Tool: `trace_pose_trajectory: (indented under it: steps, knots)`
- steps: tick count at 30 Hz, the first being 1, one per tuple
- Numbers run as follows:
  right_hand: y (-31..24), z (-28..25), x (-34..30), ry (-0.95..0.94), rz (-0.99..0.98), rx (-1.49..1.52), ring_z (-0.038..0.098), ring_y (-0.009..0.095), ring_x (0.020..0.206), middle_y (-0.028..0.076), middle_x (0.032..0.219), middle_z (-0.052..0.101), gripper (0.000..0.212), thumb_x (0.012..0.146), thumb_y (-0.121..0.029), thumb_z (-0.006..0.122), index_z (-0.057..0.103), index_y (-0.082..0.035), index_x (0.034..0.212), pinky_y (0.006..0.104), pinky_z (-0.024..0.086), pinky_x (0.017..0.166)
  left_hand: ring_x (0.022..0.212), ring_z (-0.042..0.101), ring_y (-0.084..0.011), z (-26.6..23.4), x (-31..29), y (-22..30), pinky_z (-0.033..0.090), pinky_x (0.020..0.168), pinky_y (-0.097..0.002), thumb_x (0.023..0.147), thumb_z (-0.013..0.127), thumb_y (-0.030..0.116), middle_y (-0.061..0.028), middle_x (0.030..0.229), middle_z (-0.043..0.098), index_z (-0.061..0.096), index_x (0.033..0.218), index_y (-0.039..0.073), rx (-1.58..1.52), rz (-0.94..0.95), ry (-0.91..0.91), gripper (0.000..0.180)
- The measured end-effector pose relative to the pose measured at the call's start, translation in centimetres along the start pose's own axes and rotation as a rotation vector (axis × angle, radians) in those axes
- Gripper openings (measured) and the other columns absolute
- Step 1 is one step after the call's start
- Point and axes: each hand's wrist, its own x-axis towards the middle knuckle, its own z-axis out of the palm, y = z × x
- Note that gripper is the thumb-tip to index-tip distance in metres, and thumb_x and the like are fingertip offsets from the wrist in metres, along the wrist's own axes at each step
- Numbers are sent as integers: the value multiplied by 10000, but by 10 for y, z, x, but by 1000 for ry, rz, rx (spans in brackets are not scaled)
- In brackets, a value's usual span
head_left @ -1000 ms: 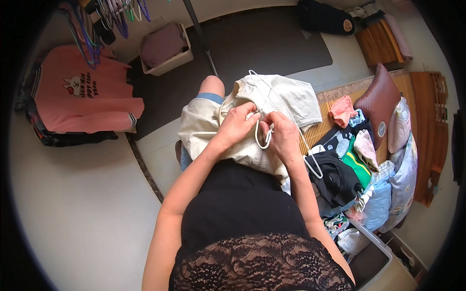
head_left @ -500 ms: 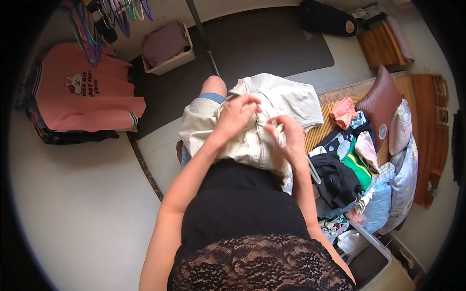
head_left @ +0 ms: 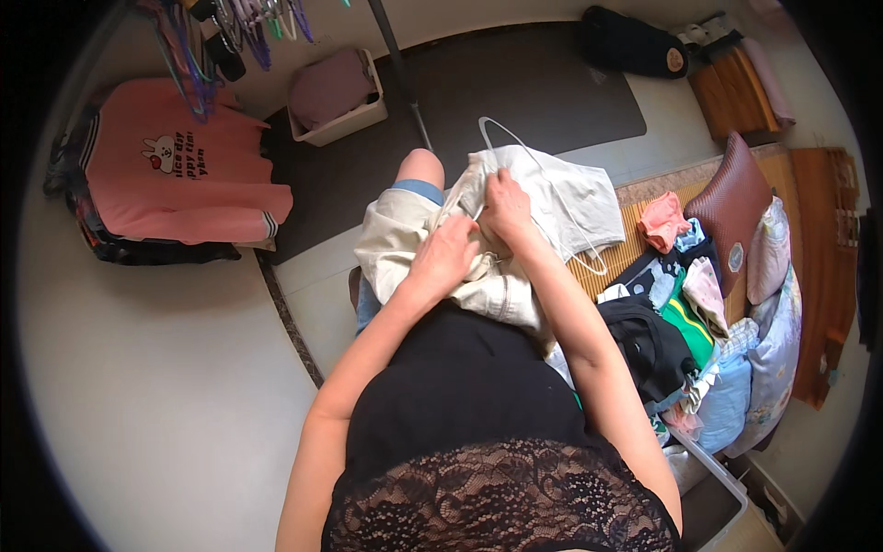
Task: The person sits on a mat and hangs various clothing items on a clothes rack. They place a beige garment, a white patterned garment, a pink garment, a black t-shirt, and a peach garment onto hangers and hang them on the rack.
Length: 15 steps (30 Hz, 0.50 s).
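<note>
An off-white garment [head_left: 395, 241] lies bunched across my lap, its wide pale panel [head_left: 589, 198] spread to the right. A thin white clothes hanger [head_left: 538, 163] slants over that panel, one end raised at the far side and the other near the mat. My right hand [head_left: 508, 207] is closed around the hanger's left part, above the garment's opening. Just left of it, my left hand [head_left: 447, 256] pinches the garment's cloth. Folds and fingers hide where the hanger's hook is.
Piled clothes, including a black garment [head_left: 644, 342] and a green one [head_left: 688, 331], lie on the bamboo mat at right, beside a brown cushion [head_left: 727, 216]. A clear plastic bin [head_left: 736, 492] stands at lower right. Pink sweatshirt [head_left: 184, 175] and hangers [head_left: 189, 69] hang at left.
My right hand has moved up and left with the hanger, which now lies over the garment. The left hand has shifted lower, toward me. The view has moved slightly.
</note>
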Motion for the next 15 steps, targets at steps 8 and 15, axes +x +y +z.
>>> trace_pose_trajectory:
  steps: [8,15]
  knots:
    - [39,-64,-6,271,39,258,628,320,794,91,842,622,90,755,-71,621,644,-131,818,419,500,703,1023,598,-351,2,40,-55,472,857,-467,702,784,278,-175,1020,658,519,1213,15,453,-224,-20,633]
    - [7,-65,-9,150,133,204,595,306,969,116,1026,589,361,722,-294,751,656,-94,1007,417,507,804,894,638,-362,-16,40,-39,492,790,-438,799,680,223,-159,946,685,676,971,39,128,-9,348,252]
